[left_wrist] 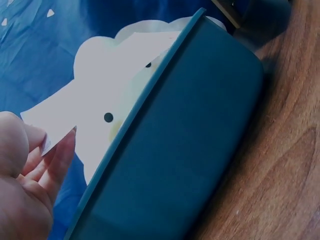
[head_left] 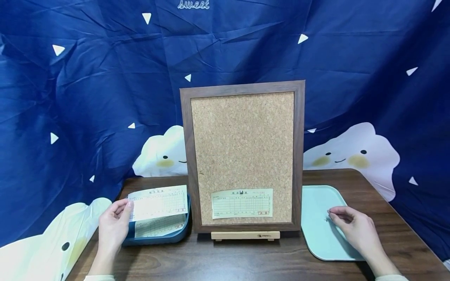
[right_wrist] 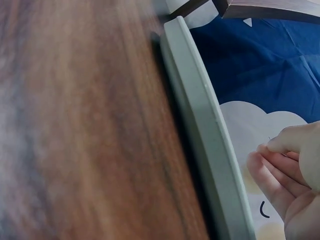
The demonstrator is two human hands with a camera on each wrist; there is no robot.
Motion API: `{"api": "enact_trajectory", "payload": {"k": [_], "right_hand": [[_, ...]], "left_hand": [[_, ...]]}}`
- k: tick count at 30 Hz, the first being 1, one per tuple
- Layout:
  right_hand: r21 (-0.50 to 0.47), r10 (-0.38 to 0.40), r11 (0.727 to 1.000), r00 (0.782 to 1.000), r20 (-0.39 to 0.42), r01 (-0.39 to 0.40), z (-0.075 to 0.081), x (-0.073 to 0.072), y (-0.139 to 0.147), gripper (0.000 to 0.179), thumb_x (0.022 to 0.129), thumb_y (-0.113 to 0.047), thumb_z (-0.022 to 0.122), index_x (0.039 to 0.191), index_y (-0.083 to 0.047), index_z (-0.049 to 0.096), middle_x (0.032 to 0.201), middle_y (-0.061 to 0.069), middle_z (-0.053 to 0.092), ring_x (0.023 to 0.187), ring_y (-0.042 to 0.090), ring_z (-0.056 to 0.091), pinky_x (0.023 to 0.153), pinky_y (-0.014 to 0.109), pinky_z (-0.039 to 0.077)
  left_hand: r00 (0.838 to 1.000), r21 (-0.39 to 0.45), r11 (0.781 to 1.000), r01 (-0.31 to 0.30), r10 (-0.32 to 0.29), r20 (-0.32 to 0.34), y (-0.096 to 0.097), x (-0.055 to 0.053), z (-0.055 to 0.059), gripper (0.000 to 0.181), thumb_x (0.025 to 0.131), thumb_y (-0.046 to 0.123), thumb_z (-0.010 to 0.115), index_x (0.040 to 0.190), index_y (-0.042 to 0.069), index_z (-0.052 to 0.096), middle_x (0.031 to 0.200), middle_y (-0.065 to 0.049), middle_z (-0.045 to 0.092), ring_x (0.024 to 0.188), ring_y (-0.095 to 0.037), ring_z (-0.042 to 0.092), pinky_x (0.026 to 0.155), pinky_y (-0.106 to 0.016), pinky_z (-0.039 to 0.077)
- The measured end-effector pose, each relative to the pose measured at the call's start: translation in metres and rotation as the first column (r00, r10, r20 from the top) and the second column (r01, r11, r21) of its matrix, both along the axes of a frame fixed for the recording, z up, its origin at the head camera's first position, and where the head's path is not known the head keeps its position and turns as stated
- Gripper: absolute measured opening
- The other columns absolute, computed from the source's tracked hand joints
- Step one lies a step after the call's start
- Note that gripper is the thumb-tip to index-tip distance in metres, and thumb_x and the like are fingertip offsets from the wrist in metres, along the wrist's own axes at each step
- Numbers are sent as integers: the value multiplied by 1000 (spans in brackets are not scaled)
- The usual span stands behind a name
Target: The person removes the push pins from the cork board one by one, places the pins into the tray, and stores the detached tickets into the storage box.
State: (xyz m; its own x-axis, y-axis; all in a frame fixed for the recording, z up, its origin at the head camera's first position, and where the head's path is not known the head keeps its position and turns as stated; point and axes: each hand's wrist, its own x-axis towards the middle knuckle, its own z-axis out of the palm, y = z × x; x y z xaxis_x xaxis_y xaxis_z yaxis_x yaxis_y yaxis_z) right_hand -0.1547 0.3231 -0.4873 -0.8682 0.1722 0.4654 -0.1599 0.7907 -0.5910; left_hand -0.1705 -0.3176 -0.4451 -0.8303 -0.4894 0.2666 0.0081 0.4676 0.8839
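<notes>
My left hand (head_left: 114,224) pinches a printed receipt slip (head_left: 158,203) by its left end, above a blue bin (head_left: 158,241). In the left wrist view, thumb and fingers grip the slip (left_wrist: 55,115) beside the bin's wall (left_wrist: 175,135). More slips (head_left: 159,227) lie in the bin. Over a pale green tray (head_left: 323,249), my right hand (head_left: 356,230) pinches a tiny pushpin (right_wrist: 269,138); only its thin needle shows. Another receipt slip (head_left: 242,207) is fixed low on the corkboard (head_left: 244,144) by a silver pushpin (head_left: 241,192).
The brown-framed corkboard leans on a small wooden easel (head_left: 245,235) between bin and tray. Tiny dark pins (head_left: 325,219) lie on the tray. Everything stands on a dark wooden table (head_left: 218,261), with a blue cloud-patterned curtain (head_left: 105,89) behind it.
</notes>
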Motion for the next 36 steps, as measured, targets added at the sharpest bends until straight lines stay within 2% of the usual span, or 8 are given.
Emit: {"api": "enact_trajectory", "payload": {"k": [6,9,14,22,24,27,30,36], "right_hand": [[30,-2,1000,1000,5,1,-3,-1,3,11,87,-3,85,96,-8,83,83,8,81,75,-22,55,67,6,43],[38,-7,999,1000,11,7,-4,-1,4,10,87,-3,85,96,-8,83,84,8,81,75,-22,54,68,6,42],[54,-15,998,999,50,12,-5,-2,6,8,89,-4,84,96,-8,83,86,9,82,75,-21,54,67,7,41],[85,-22,996,994,108,13,-6,-2,8,7,91,-7,83,97,-10,83,91,9,83,77,-19,54,68,7,38],[86,-21,996,993,116,12,-6,-2,8,7,91,-7,83,98,-10,83,92,9,83,78,-20,54,68,7,38],[91,-22,996,993,116,12,-6,-2,8,7,90,-7,84,97,-11,84,92,9,83,79,-20,54,69,7,38],[93,-24,996,992,126,12,-6,-3,9,7,91,-8,83,97,-11,84,94,10,83,79,-20,54,69,8,38],[98,-30,995,987,156,14,-5,-4,10,8,92,-11,83,100,-11,84,96,11,83,81,-19,54,69,10,38]], "left_hand": [[998,-60,998,12,-8,58,-4,-1,-3,29,110,22,65,125,-1,74,111,-16,78,85,15,57,75,-2,45],[996,-76,997,32,-26,81,-6,-2,-4,31,110,22,64,127,-2,73,117,-24,76,86,16,55,75,-2,44],[989,-104,993,57,-43,138,-8,-2,-5,32,111,23,63,129,-2,72,120,-24,75,86,16,54,74,-2,43],[982,-157,983,90,-62,176,-10,-2,-5,29,110,20,63,127,-1,73,123,-24,76,91,12,56,75,-2,43],[980,-171,980,97,-64,189,-10,-3,-6,28,111,19,62,127,-1,73,126,-25,75,95,6,60,75,-2,43],[976,-184,976,120,-81,203,-11,-3,-5,29,111,18,62,127,-3,73,127,-27,74,105,-15,70,74,-2,43],[969,-196,969,149,-103,225,-12,-3,-4,29,111,17,62,127,-4,72,127,-28,73,115,-32,71,75,-3,44],[955,-241,951,191,-124,268,-11,-3,-1,28,111,16,61,128,-3,72,127,-26,74,117,-36,71,82,-14,55]]}}
